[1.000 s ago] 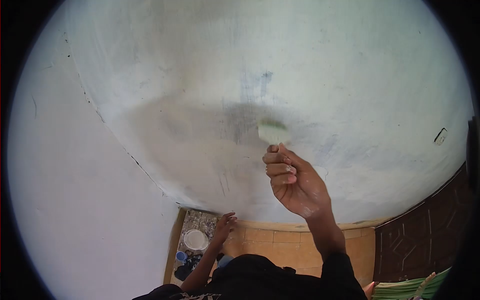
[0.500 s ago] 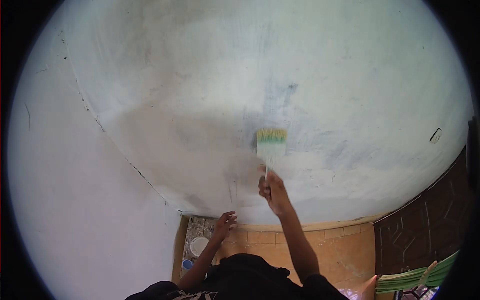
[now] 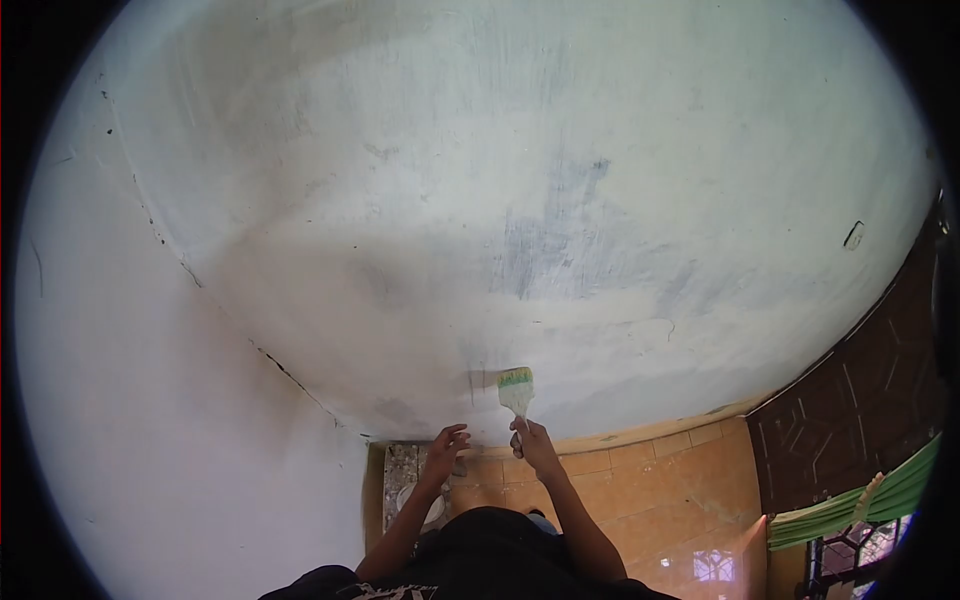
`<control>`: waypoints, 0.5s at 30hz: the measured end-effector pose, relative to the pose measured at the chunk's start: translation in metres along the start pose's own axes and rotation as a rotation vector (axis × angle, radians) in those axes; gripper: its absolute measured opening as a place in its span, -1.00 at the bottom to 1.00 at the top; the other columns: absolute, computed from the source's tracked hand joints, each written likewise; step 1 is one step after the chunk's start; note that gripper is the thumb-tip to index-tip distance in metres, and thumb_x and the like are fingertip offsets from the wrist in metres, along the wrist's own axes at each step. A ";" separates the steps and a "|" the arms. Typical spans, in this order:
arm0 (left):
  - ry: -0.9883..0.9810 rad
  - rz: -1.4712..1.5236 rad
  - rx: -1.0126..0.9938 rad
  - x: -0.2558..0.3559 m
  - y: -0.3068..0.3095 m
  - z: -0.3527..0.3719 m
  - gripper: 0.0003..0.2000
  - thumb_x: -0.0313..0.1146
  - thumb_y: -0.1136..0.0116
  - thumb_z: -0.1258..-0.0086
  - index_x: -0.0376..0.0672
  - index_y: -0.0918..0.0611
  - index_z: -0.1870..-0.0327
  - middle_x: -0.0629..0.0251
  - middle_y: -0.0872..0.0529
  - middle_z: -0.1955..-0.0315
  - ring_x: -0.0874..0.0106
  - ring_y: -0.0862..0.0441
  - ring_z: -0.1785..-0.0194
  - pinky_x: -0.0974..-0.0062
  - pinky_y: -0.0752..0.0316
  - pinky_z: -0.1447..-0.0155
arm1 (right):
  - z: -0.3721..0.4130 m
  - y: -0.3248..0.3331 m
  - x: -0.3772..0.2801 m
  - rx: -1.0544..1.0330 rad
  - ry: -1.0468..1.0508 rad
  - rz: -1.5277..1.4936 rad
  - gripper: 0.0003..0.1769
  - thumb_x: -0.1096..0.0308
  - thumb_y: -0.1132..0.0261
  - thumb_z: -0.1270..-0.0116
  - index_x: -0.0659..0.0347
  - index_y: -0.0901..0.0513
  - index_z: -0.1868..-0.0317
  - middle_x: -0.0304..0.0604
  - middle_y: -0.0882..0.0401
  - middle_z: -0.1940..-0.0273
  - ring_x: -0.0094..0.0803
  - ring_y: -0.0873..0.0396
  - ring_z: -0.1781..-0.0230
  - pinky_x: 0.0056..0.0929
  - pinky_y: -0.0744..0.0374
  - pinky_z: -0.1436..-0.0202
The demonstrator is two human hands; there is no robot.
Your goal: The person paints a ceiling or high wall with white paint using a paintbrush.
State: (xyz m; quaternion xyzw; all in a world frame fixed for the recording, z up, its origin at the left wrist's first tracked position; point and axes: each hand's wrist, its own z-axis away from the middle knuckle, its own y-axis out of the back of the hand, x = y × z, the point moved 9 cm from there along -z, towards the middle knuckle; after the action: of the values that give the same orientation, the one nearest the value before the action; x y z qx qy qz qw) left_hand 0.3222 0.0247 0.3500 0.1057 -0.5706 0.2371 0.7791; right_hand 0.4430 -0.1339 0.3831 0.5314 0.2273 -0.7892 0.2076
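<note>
My right hand (image 3: pixel 536 446) grips a wide paintbrush (image 3: pixel 516 390) by its handle, bristles pointing up. White paint coats the brush body, and the bristles show yellow and green. The bristle end is low against the white wall (image 3: pixel 620 330), where bluish-grey streaks (image 3: pixel 545 250) show higher up. To the left of the brush, my left hand (image 3: pixel 444 455) is raised with fingers loosely curled and apart, holding nothing. Beneath it stands a paint-spattered bench or table top (image 3: pixel 402 462).
A white container (image 3: pixel 406 496) on the spattered surface is partly hidden by my left arm. Orange tiles (image 3: pixel 640 500) cover the floor. At the right are a dark carved panel (image 3: pixel 830 400), a green curtain (image 3: pixel 850 515) and a window with a metal grille. A cracked corner line (image 3: pixel 285 370) runs down the left.
My right hand has brought the brush down the wall and slightly left. The left hand stays near the same place. The view has shifted slightly.
</note>
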 end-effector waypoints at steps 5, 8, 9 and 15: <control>0.011 0.008 -0.009 -0.001 0.003 0.004 -0.68 -0.25 -0.03 -0.52 -0.04 -0.48 -0.24 0.32 -0.62 -0.01 0.46 -0.59 -0.01 0.42 -0.49 -0.02 | 0.042 -0.024 -0.103 -0.004 0.125 0.097 -0.65 0.10 -0.03 -0.54 0.23 -0.50 0.23 -0.40 -0.27 0.62 -0.65 -0.25 0.64 -0.58 -0.28 0.56; 0.014 0.011 -0.015 -0.003 0.005 0.010 -0.67 -0.23 -0.05 -0.52 -0.05 -0.48 -0.24 0.31 -0.63 -0.01 0.47 -0.60 -0.01 0.46 -0.49 0.02 | 0.074 -0.041 -0.202 -0.012 0.379 0.103 -0.67 0.06 -0.02 -0.57 0.16 -0.49 0.19 -0.47 -0.21 0.64 -0.74 -0.18 0.66 -0.68 -0.18 0.61; 0.011 0.014 -0.009 -0.004 0.006 0.011 -0.66 -0.23 -0.06 -0.51 -0.06 -0.49 -0.25 0.30 -0.64 0.00 0.47 -0.61 -0.01 0.50 -0.50 0.06 | 0.083 -0.045 -0.233 -0.019 0.448 0.102 -0.67 0.06 -0.02 -0.57 0.15 -0.49 0.18 -0.47 -0.21 0.63 -0.74 -0.18 0.66 -0.69 -0.17 0.61; 0.002 0.003 -0.008 -0.007 0.011 0.017 -0.65 -0.18 -0.05 -0.52 -0.06 -0.49 -0.24 0.30 -0.63 0.00 0.47 -0.60 0.00 0.47 -0.49 0.02 | 0.066 -0.063 -0.335 -0.170 0.573 -0.062 -0.60 -0.05 0.03 -0.56 0.13 -0.45 0.11 -0.51 -0.12 0.59 -0.75 -0.04 0.66 -0.69 -0.07 0.61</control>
State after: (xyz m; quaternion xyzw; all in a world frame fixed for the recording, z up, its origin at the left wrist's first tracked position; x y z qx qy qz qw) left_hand 0.3008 0.0252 0.3480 0.1016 -0.5708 0.2363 0.7797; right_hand 0.4748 -0.0920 0.7260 0.7060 0.3578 -0.5914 0.1545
